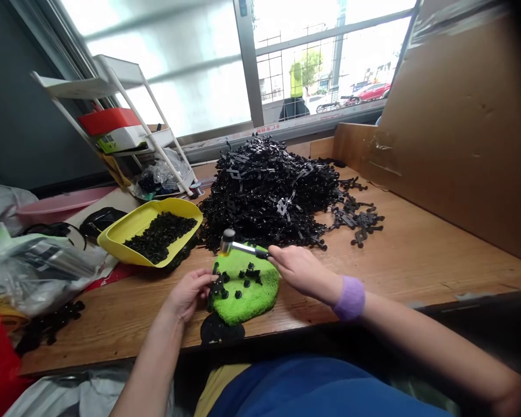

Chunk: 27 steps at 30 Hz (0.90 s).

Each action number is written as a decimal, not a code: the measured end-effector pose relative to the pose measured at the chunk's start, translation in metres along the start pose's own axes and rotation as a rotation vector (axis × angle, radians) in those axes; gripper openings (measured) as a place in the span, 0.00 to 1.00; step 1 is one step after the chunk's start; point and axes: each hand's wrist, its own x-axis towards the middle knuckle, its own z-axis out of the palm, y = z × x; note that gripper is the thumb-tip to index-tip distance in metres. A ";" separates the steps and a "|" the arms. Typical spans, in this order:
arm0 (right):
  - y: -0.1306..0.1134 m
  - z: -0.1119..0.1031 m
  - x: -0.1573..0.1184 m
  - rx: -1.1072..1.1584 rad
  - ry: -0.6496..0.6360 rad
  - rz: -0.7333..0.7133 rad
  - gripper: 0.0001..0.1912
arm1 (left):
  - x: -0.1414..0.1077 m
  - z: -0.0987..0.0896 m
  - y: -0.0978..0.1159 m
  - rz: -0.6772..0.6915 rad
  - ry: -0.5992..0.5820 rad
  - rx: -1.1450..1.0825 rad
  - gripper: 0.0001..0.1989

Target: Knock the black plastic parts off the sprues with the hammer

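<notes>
My right hand (298,271) is closed round the black handle of a small mallet (243,247). The mallet's head, dark on top and amber below, is over the far left edge of a green fuzzy cloth (260,298). On that cloth lie several small black knobbed pieces (238,294). At the cloth's left edge, my left hand (193,292) pinches a black part (216,288) between thumb and fingers. A flat black disc (222,330) shows from under the near edge of the cloth.
Behind the cloth rises a large heap of black parts (269,191), with loose ones (360,220) to its right. A yellow scoop-shaped tray (134,223) of small black pieces stands left. A white rack (151,116) and cardboard (460,127) flank the wooden table (421,249).
</notes>
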 end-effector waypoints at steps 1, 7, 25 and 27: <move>0.003 -0.001 -0.004 0.026 0.000 0.014 0.17 | -0.006 -0.001 -0.004 0.015 0.014 -0.074 0.11; 0.021 0.000 -0.032 0.245 -0.016 0.041 0.16 | -0.048 0.004 -0.028 0.009 0.019 -0.246 0.11; 0.030 0.005 -0.052 0.335 -0.019 0.057 0.13 | -0.053 0.027 -0.030 -0.075 -0.064 -0.096 0.12; 0.029 0.005 -0.051 0.307 -0.035 0.054 0.13 | -0.052 0.028 -0.030 -0.077 -0.051 -0.103 0.12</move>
